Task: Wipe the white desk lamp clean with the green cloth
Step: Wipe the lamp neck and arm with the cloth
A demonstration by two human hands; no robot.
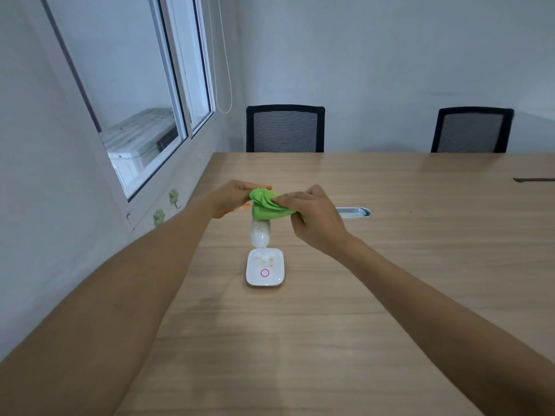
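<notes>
A white desk lamp (pixel 262 235) stood on the pale wood-grain bench (pixel 390 265), near its left edge. Its base (pixel 265 268) was a smooth, glossy, rounded-square slab with a slightly dished top; a small pink ring marked the near part, and pale brownish smudges or crumbs lay on the far part. From the back of the base rose a narrow, rounded white stem, also speckled with grime. The top of the lamp was hidden under the green cloth (pixel 265 205).

The cloth was soft and bunched into folds, draped over the lamp's upper end. The left hand (pixel 232 198) was cupped around the cloth and the lamp top from the left side, fingers curled over it. The right hand (pixel 312 216) was clenched on the cloth from the right, pinching a wad of it between thumb and fingers. Both bare forearms reached in from the near edge.

Set into the bench just beyond the right hand was an oval, silvery metal cable tray (pixel 353 212); what it held could not be told. Two black mesh-backed chairs (pixel 285 129) stood at the far side, and a white-framed window (pixel 150 100) ran along the left wall.
</notes>
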